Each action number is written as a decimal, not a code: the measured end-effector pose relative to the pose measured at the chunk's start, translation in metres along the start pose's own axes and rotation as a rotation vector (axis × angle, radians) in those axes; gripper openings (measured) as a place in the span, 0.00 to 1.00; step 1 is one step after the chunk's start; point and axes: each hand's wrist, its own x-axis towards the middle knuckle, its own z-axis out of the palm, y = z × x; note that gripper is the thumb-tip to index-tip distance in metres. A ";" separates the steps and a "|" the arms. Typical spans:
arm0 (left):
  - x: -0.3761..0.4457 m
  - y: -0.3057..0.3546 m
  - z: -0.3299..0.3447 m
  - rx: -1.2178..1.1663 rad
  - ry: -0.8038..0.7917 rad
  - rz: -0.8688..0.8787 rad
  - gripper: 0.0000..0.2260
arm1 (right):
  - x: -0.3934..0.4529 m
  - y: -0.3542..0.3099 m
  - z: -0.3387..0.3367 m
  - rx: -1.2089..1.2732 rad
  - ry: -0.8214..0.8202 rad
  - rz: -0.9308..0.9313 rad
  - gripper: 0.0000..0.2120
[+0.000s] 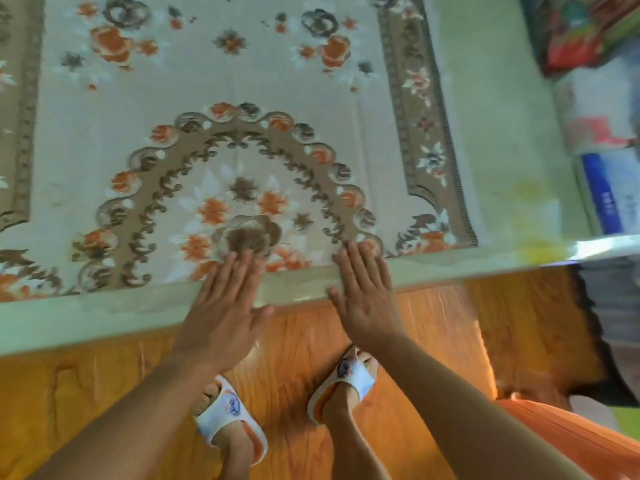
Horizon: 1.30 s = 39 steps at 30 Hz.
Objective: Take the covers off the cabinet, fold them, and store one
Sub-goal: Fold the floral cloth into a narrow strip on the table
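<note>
The floral cover lies spread on the cabinet top, not yet removed or folded. The left hand and right hand press flat, fingers straight, on its near edge.

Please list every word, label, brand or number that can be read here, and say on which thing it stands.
No text can be read for certain.
Blue and white box at the right edge: small white characters, too blurred to read.
White slippers: a round blue and orange logo, its lettering too blurred.
Colourful package, top right: print too blurred.
</note>
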 end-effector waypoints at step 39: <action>0.048 0.082 -0.069 -0.205 -0.031 -0.436 0.31 | 0.045 0.151 -0.110 1.546 0.241 1.408 0.08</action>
